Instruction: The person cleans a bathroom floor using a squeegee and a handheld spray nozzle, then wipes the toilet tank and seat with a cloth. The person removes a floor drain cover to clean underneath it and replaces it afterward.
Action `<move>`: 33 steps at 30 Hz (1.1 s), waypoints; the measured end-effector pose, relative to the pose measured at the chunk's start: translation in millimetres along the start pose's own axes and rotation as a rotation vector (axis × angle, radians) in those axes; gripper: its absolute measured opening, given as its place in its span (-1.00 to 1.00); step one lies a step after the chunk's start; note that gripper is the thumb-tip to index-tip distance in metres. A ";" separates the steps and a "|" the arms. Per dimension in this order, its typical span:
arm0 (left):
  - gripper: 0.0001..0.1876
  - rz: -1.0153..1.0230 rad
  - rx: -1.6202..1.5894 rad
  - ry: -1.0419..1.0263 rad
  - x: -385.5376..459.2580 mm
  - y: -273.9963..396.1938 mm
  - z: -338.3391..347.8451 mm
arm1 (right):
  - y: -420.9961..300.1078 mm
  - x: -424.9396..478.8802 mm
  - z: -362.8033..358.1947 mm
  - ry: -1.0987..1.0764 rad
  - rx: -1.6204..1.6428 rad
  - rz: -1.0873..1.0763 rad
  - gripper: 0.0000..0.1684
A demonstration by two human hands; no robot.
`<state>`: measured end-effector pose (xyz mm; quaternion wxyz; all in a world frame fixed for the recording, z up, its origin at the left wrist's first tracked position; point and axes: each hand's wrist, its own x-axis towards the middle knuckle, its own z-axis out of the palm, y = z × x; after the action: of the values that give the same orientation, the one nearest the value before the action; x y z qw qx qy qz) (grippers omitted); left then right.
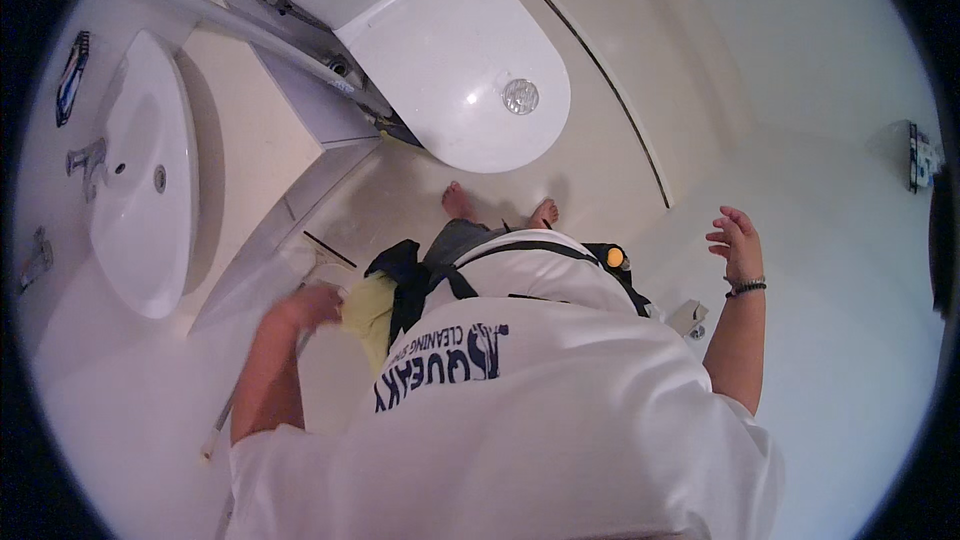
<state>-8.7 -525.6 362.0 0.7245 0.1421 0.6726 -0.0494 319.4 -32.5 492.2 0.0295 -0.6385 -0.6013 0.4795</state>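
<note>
My right hand (733,240), with bracelets at its wrist, hangs in the air at the right, fingers apart and holding nothing. At the left, my left hand (319,306) is blurred beside a yellow cloth (369,315) that hangs from a dark belt pouch (401,270) at my waist; whether the fingers grip the cloth is not clear. An orange-capped bottle (615,258) sits in the belt at the other side. Before me stands a toilet with its white lid (457,67) down, a round metal disc (520,97) showing near the lid's front.
A white washbasin (154,180) with a metal tap (86,157) is set in a beige counter (240,135) on the left. A pipe (225,19) runs between counter and toilet. A wall rack (922,157) holds items at the far right. My bare feet stand on the beige floor (390,187).
</note>
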 end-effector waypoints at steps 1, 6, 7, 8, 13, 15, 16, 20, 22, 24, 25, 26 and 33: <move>-0.50 -0.035 0.082 -0.049 8.5 -15.8 37.1 | -1.5 6.6 1.0 -0.021 -0.040 -0.045 -0.64; -0.45 -0.002 -0.086 -0.020 -38.9 42.6 89.0 | 18.0 36.1 -29.5 -0.072 -0.134 -0.166 -0.65; -0.47 0.026 0.022 0.114 -37.8 49.4 94.1 | 17.8 45.5 -38.8 -0.090 -0.156 -0.183 -0.66; -0.48 0.054 0.133 0.247 -29.3 47.8 98.8 | 16.1 51.9 -49.5 -0.088 -0.183 -0.168 -0.67; -0.51 0.023 0.247 0.578 -53.0 87.5 67.1 | 34.3 70.9 -95.2 -0.109 -0.156 -0.093 -0.68; -0.51 0.041 0.166 0.685 -56.2 134.3 55.7 | 43.5 97.6 -120.3 -0.119 -0.142 -0.064 -0.67; -0.51 0.061 0.149 0.730 -57.7 158.7 52.2 | 52.9 111.8 -130.5 -0.127 -0.126 -0.048 -0.66; -0.52 0.111 0.195 0.751 -57.3 241.7 34.6 | 69.8 156.7 -152.4 -0.145 -0.025 0.039 -0.69; -0.53 0.139 0.231 0.755 -43.1 268.3 21.2 | 79.1 181.3 -156.4 -0.138 -0.009 0.104 -0.72; -0.53 0.184 0.284 0.771 -28.5 299.2 3.7 | 102.2 214.3 -157.6 -0.133 -0.020 0.143 -0.74; -0.53 0.212 0.320 0.784 -21.0 318.2 -5.9 | 114.7 229.6 -156.4 -0.131 -0.101 0.177 -0.74; -0.53 0.241 0.352 0.795 -12.1 337.5 -17.8 | 124.1 245.3 -155.0 -0.127 -0.187 0.211 -0.74; -0.61 0.575 0.462 0.798 135.4 468.2 -117.0 | 182.0 345.1 -121.7 -0.275 -0.676 0.200 -0.66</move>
<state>14.2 -30.5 287.1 0.3470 0.4838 0.8010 0.0620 469.7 257.8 246.9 -0.3111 -0.5975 -0.6585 0.3356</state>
